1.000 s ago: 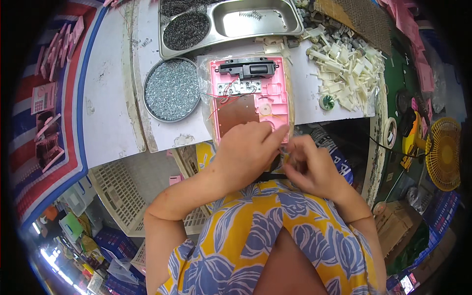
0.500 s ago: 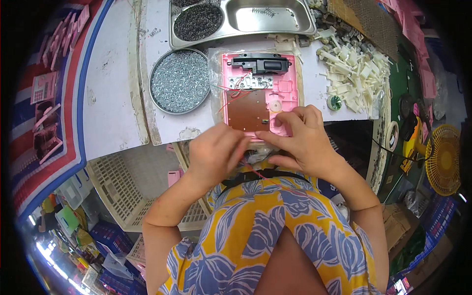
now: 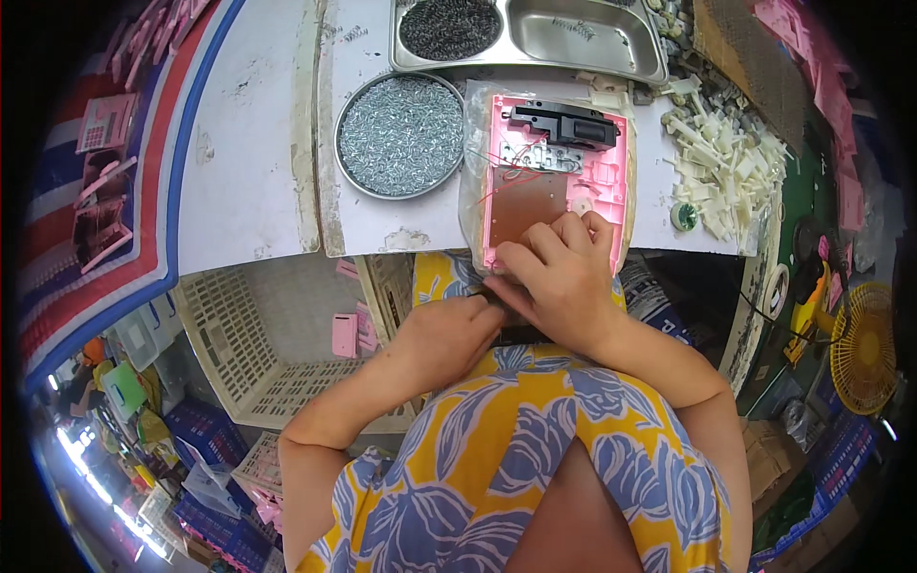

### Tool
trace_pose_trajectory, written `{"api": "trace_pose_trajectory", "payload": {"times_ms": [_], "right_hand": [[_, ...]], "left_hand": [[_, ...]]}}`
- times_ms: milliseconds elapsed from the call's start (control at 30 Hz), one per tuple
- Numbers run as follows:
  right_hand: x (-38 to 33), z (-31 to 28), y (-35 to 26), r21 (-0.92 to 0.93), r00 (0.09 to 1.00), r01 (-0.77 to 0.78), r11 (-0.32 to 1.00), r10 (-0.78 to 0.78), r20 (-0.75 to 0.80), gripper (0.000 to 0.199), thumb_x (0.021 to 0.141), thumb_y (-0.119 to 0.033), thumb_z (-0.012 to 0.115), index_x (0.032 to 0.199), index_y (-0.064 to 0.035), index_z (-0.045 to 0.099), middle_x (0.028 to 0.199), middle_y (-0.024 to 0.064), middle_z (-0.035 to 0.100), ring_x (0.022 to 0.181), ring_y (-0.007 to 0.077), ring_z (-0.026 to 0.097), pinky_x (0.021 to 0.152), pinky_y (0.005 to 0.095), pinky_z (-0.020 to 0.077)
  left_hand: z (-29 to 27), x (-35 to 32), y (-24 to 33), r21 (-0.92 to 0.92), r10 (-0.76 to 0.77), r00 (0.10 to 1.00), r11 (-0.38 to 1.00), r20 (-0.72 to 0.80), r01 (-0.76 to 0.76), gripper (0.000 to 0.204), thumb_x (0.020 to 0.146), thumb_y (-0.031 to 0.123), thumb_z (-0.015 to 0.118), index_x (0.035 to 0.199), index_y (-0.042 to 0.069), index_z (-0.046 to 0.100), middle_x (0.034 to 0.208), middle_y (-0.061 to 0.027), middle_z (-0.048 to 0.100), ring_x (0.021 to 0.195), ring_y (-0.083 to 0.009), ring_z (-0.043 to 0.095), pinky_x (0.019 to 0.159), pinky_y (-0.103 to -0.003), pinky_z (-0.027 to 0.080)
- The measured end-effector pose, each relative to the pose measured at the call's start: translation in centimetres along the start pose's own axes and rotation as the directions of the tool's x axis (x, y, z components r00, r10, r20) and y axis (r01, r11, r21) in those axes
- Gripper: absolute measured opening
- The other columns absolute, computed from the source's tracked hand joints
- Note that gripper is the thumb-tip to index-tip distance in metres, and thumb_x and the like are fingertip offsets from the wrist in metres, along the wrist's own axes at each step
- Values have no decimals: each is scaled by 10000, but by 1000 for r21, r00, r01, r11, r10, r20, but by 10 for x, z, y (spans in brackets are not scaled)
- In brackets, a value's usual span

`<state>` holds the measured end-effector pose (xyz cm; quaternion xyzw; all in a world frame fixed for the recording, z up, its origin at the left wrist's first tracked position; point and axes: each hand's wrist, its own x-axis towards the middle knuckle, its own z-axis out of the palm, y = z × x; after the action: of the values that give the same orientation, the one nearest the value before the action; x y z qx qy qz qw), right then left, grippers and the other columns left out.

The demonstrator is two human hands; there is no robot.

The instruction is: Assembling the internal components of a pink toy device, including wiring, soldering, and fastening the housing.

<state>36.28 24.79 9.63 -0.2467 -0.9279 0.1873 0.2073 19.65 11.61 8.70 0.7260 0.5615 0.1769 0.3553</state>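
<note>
- Right hand (image 3: 559,277) presses fingers down on the near edge of the pink housing (image 3: 559,177), centre-right of frame at the desk (image 3: 248,162) edge.
- Left hand (image 3: 449,334) just below it, curled around something small and dark; what it is, I cannot tell.
- Fitting step, I judge; next calls for steady alignment.
- Count: one housing, one round screw tray (image 3: 401,134), one steel tray (image 3: 573,33).
</note>
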Motion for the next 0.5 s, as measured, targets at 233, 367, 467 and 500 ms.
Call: {"api": "trace_pose_trajectory", "payload": {"times_ms": [233,367,467,500], "right_hand": [[6,-20,9,134,993,112,985,-115,13,190,759,-239,780,909,-157,697,886,31,599,909,256,573,870,458,404],[39,-94,101,325,987,-24,945,74,-143,138,792,-126,734,919,-79,708,869,36,679,797,214,621,820,379,478],[120,-155,197,597,788,-292,747,542,-292,165,969,-179,684,969,-16,708,855,-32,628,790,63,573,728,196,437],[152,-166,240,582,743,-261,770,545,-389,189,973,-189,680,976,-3,711,866,-11,643,802,74,583,725,226,459]], "left_hand": [[-43,41,-25,-26,162,941,984,-296,-178,240,816,121,807,1023,82,691,870,-102,632,757,-305,652,636,-398,526],[-42,49,-42,-58,300,901,941,-314,-334,212,830,136,811,1008,74,712,881,-93,626,742,-289,651,629,-382,526],[-48,53,-46,-71,343,902,925,-263,-373,209,839,137,808,1016,71,717,887,-91,623,744,-280,652,634,-373,531],[-50,58,-46,-88,363,898,915,-248,-394,208,841,135,805,1018,71,717,887,-92,623,745,-279,653,635,-372,533]]}}
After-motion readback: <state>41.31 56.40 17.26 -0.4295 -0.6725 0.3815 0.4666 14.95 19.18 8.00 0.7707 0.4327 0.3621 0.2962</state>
